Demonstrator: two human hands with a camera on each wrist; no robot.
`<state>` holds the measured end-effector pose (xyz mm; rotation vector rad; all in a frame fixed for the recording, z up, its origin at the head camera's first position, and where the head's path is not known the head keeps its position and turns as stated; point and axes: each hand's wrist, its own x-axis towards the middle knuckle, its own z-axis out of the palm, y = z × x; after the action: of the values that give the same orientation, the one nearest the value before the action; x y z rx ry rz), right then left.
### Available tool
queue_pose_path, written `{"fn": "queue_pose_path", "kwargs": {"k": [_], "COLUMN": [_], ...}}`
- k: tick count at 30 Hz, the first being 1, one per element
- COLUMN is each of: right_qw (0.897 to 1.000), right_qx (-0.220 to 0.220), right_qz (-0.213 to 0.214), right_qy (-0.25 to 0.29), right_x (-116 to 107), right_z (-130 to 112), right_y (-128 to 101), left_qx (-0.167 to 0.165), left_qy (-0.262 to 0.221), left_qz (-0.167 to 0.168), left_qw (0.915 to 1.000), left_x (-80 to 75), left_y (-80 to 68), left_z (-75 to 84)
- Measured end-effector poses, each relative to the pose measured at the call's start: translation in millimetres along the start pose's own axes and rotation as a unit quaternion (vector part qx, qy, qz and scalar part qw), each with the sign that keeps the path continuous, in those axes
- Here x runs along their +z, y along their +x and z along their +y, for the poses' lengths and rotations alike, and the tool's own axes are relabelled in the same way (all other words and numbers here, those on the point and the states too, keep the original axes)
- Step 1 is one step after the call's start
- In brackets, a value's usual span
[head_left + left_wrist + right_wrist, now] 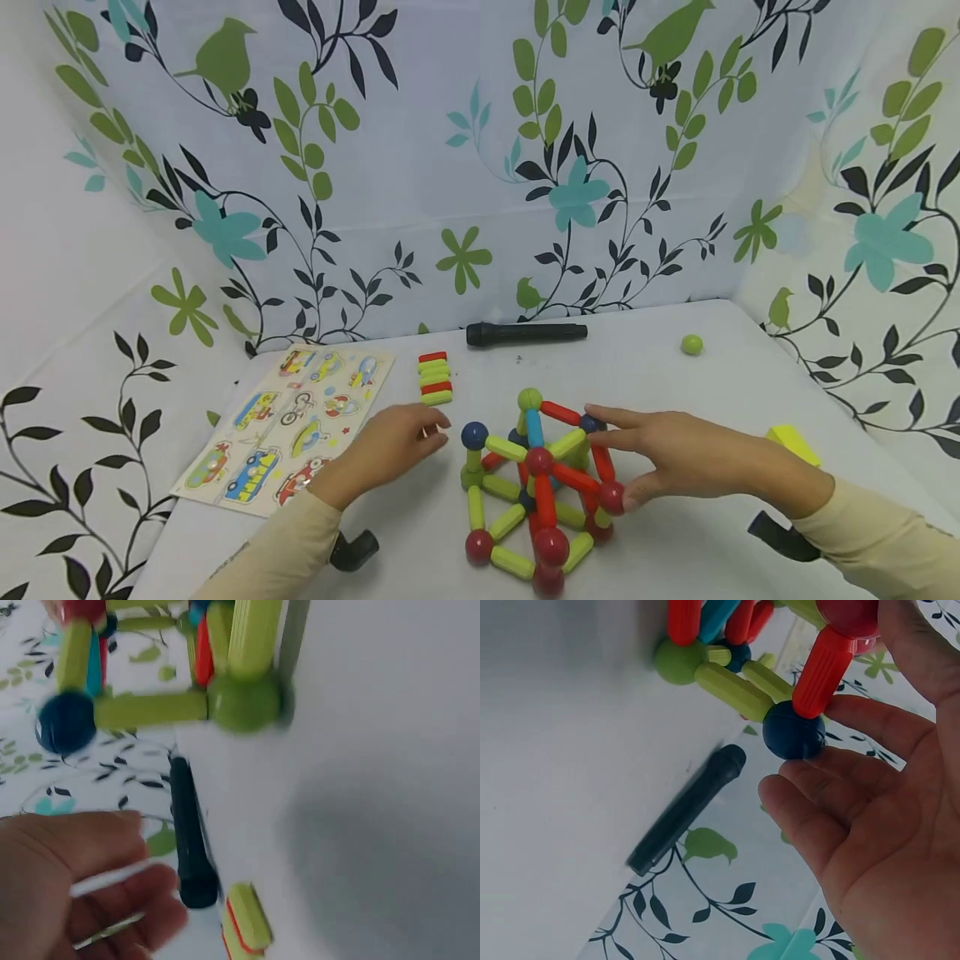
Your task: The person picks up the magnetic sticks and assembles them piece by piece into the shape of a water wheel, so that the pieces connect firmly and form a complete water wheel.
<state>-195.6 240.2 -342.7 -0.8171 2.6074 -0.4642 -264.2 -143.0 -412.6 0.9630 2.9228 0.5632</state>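
A frame of magnetic sticks and balls [538, 461] in red, yellow-green and blue stands on the table. My right hand [667, 457] is at its right side, fingers extended; its fingertips touch a dark blue ball [793, 729] and its thumb is at a red ball [611, 497]. Left of the frame, my left hand [397, 446] hovers apart from it with fingers loosely bent and nothing in them. In the left wrist view a blue ball [66, 722] and a green ball [244, 701] of the frame show above that hand.
Loose red and yellow-green sticks [435, 377] lie in a row behind the left hand. A picture board [277, 425] is at left, a black microphone [527, 334] at the back. A green ball [692, 344] and a yellow block [793, 444] lie to the right. Patterned cloth hangs behind.
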Motion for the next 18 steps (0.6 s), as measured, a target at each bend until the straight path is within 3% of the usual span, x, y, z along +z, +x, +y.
{"fn": "queue_pose_path", "kwargs": {"k": [2, 7, 11, 18], "right_qw": [1.000, 1.000, 1.000, 1.000], "right_qx": [0.002, 0.000, 0.000, -0.001], "right_qz": [-0.003, -0.002, -0.006, -0.007], "right_qy": [0.002, -0.001, 0.000, -0.001], "right_x": [0.8, 0.8, -0.1, -1.0], "right_z": [-0.3, 0.8, -0.1, -1.2], "right_y": [1.2, 2.5, 2.6, 2.4], "left_qx": [-0.031, -0.065, -0.079, -0.090], "left_qy": [0.038, 0.121, 0.128, 0.162], "left_qz": [-0.007, -0.037, -0.053, -0.049], "left_qw": [0.9988, 0.9899, 0.9872, 0.9814], "left_x": [-1.2, 6.1, 10.7, 15.4], "left_y": [16.4, 48.3, 55.7, 60.3], "left_z": [-12.3, -33.7, -38.9, -40.4]}}
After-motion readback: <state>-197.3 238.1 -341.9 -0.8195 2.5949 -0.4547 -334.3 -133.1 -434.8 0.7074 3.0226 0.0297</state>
